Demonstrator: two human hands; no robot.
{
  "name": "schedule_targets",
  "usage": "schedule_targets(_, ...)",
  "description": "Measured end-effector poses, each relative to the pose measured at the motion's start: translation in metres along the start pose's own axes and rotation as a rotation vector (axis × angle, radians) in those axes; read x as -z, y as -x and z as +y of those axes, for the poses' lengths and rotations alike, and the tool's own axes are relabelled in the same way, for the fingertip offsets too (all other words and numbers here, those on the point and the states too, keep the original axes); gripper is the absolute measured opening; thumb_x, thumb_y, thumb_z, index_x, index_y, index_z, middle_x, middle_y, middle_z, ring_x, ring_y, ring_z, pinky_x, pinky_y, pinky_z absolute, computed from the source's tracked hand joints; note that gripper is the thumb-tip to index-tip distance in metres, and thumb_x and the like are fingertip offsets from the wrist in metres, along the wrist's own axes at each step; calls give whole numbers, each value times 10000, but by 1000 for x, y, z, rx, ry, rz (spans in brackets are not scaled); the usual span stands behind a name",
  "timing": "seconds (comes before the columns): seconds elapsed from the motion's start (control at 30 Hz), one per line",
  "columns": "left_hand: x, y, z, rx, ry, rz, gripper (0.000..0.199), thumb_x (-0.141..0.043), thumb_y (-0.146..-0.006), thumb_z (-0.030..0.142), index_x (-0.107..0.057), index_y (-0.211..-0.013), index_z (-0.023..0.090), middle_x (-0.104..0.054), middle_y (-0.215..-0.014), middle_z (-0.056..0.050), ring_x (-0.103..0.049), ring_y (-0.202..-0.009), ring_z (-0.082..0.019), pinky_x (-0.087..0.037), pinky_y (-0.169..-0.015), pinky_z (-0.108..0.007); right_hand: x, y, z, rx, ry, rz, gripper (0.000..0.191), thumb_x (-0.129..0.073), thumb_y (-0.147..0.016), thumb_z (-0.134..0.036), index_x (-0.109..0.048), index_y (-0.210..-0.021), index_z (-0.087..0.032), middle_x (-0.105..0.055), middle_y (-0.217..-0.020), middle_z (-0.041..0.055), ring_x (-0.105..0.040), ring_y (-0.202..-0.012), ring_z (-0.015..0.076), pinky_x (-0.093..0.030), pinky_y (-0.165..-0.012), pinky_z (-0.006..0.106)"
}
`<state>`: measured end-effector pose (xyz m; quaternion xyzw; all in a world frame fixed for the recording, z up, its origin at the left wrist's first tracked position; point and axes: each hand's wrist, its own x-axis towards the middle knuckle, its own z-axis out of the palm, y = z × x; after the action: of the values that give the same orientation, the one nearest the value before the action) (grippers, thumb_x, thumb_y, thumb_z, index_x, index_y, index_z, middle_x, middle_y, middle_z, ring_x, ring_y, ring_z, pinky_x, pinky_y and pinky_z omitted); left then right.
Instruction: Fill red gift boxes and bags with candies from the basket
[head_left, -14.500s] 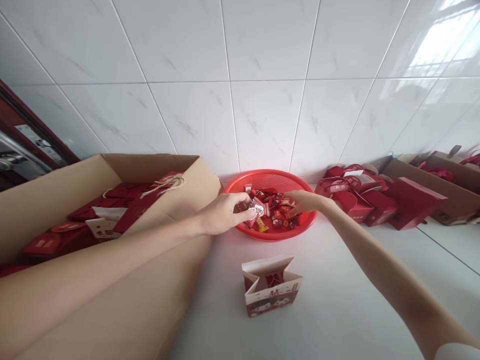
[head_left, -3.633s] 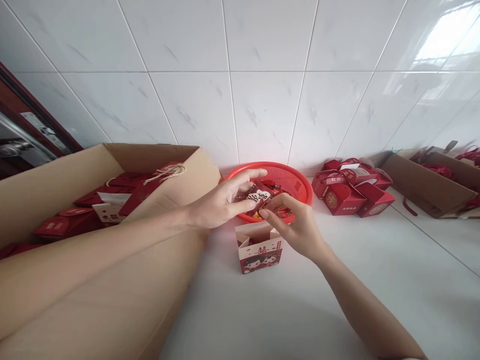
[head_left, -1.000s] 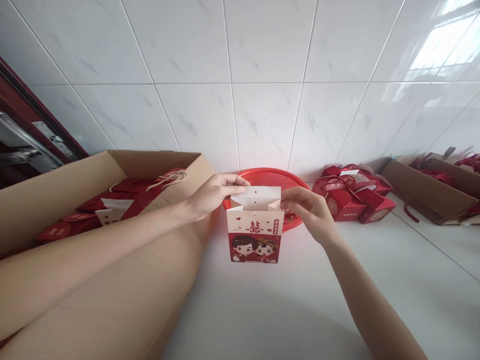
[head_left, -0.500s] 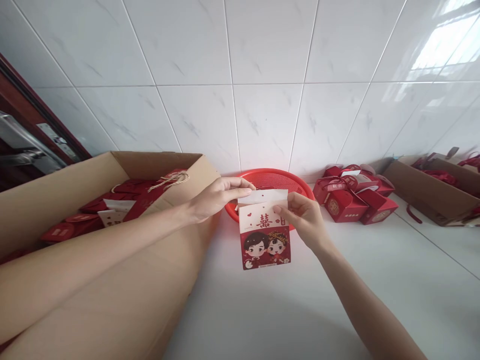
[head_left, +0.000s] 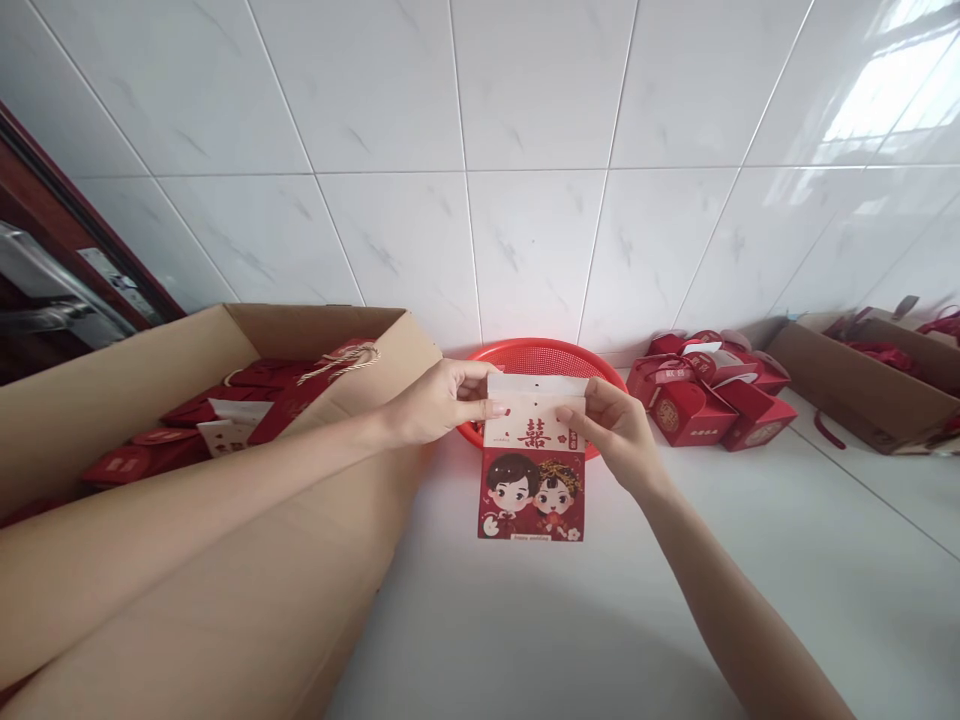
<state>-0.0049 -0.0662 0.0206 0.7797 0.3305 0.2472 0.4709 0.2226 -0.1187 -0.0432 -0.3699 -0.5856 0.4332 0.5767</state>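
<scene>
A red and white paper gift bag [head_left: 532,495], printed with a cartoon couple and a red double-happiness character, hangs upright between my hands. My left hand [head_left: 446,400] pinches its upper left edge, thumb in front and fingers behind. On the upper right edge my right hand [head_left: 619,425] grips it the same way. The two white top edges of the bag lie close together, with small holes in them. Behind the bag, partly hidden by it and my hands, stands a red plastic basket [head_left: 551,350]; what it holds is mostly covered.
At left a large open cardboard box [head_left: 352,560] contains red gift boxes and bags, one with a rope handle [head_left: 345,360]. Several red gift boxes [head_left: 705,395] cluster on the right, beside another cardboard box [head_left: 862,380] with red items. White wall tiles [head_left: 532,230] rise behind.
My left hand has moved from the bag's top corner down onto its left edge and now grips it. The bag has shifted slightly right and straightened, its top edges closer together.
</scene>
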Motion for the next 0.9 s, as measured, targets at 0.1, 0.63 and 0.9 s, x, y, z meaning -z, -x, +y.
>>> schedule_targets(0.1, -2, 1, 2, -17, 3, 15, 337, -716, -806, 311, -674, -1097, 145, -736, -1023, -83, -692, -909, -203, -571, -786, -320, 3, -1, 2, 66, 28, -19, 372, -738, -825, -454, -594, -1077, -220, -703, -828, 34, -668, -746, 189, -581, -630, 319)
schedule_targets(0.63, -6, 5, 4, -159, -123, 122, 148, -661, -853, 320, -700, -838, 178, -683, -837, -18, -618, -803, -143, -504, -739, -266, 7, -2, -1, 91, 83, 38, 268, -714, -835, -473, -730, -925, -221, -734, -829, 45, -671, -714, 185, -555, -589, 291)
schedule_targets(0.9, -2, 7, 8, -158, -137, 64, 127, -653, -822, 285, -715, -824, 174, -697, -819, -26, -623, -801, -153, -519, -760, -281, 6, 0, -8, -70, 31, -43, 331, -724, -821, -501, -675, -853, -175, -701, -764, 40, -655, -685, 168, -535, -580, 260)
